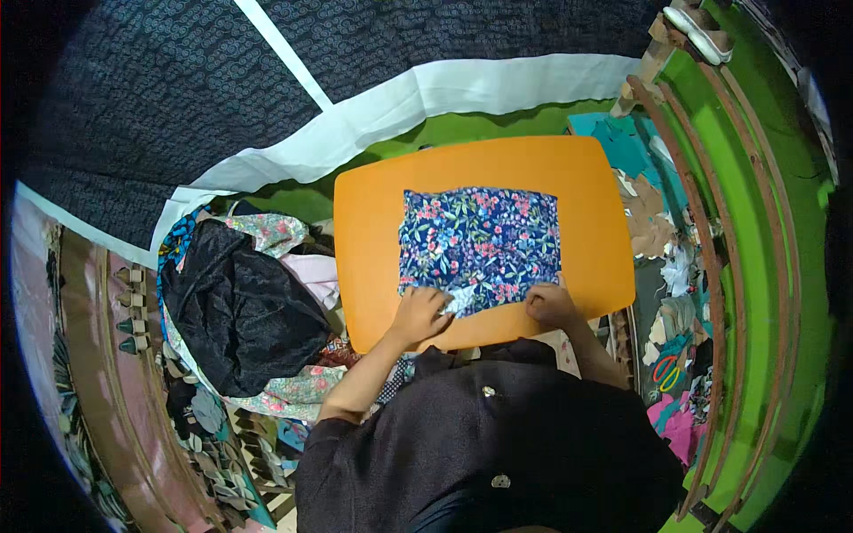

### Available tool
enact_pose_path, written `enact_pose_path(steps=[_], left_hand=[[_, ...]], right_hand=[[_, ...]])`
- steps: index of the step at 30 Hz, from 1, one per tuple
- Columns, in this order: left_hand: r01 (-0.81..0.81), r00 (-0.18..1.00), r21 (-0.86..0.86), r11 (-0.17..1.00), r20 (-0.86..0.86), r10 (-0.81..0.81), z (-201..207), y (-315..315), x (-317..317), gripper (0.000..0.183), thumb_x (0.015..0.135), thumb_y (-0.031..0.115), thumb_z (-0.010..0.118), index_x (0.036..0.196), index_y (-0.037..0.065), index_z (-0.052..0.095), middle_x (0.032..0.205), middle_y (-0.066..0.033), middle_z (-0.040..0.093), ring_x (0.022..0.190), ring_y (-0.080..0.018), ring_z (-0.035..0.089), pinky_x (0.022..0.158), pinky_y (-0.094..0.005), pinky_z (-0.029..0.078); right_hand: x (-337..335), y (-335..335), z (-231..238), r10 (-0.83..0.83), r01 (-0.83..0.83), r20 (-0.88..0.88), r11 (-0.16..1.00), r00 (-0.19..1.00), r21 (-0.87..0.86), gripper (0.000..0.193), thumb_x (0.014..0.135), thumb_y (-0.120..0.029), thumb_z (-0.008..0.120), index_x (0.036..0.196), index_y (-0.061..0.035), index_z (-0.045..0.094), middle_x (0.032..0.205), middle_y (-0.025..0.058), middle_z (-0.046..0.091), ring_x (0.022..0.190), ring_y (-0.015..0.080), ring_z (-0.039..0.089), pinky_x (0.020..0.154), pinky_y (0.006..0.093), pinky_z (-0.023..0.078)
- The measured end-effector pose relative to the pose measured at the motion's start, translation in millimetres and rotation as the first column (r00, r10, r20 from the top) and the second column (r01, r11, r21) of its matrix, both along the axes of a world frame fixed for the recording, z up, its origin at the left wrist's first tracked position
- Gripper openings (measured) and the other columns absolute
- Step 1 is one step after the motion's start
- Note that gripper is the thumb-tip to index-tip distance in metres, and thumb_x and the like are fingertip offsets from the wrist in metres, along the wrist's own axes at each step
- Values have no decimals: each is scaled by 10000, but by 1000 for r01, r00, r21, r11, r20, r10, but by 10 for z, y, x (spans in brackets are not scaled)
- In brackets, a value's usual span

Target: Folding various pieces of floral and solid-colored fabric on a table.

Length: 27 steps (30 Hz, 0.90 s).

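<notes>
A navy cloth with pink, blue and green flowers (480,244) lies spread on the orange tabletop (369,240). Near its front edge, a small part is turned up, showing a whitish underside (460,301). My left hand (421,313) is at the front left corner beside that turned-up part, its fingers bent over the cloth's edge and its thumb toward me. At the front right corner, my right hand (551,305) is closed, with its curled fingers gripping the edge. The fingertips of both hands are partly hidden.
Left of the table is a heap of fabrics with a black cloth (240,306) on top. Scissors with coloured handles (668,371) lie among scraps at the right. Curved wooden rails (730,258) flank that side, a pale shoe (699,34) above. Dark patterned fabric (195,89) hangs beyond.
</notes>
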<state>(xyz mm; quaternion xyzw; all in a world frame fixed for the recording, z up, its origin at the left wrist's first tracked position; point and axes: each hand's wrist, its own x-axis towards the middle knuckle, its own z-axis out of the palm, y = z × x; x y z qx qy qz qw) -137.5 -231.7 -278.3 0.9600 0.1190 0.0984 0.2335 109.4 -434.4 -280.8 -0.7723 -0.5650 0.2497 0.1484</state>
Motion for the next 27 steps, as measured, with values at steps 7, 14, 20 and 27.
enact_pose_path(steps=[7, 14, 20, 27], left_hand=[[-89, 993, 94, 992, -68, 96, 47, 111, 224, 720, 616, 281, 733, 1263, 185, 433, 1292, -137, 360, 1223, -310, 321, 939, -527, 246], [97, 994, 172, 980, -66, -87, -104, 452, 234, 497, 645, 185, 691, 1127, 162, 568, 1193, -88, 475, 1164, -278, 391, 910, -478, 290], [-19, 976, 37, 999, 215, 11, 126, 700, 364, 339, 641, 6, 619, 974, 69, 619, 951, -102, 592, 880, -287, 543, 764, -380, 423], [253, 960, 303, 919, 40, -277, -173, 575, 179, 277, 694, 120, 560, 966, 76, 533, 869, -105, 507, 872, -271, 497, 762, -376, 384]], right_hand=[[-129, 373, -79, -262, 218, 110, 925, 959, 310, 691, 648, -235, 694, 1271, -164, 403, 1279, 142, 392, 1219, 311, 346, 971, 629, 149], [-84, 643, -392, -207, 132, 300, 959, 931, 250, 345, 829, -247, 548, 1168, -181, 559, 1250, 68, 495, 1202, 246, 416, 975, 650, 131], [47, 722, -109, -316, 199, 183, 859, 931, 471, 211, 811, -109, 537, 998, -137, 631, 1023, 31, 625, 1006, 195, 561, 990, 607, 148], [-90, 407, -492, 43, -219, 389, 880, 920, 421, 219, 697, -62, 585, 913, -82, 614, 978, 63, 602, 1022, 212, 538, 978, 552, 248]])
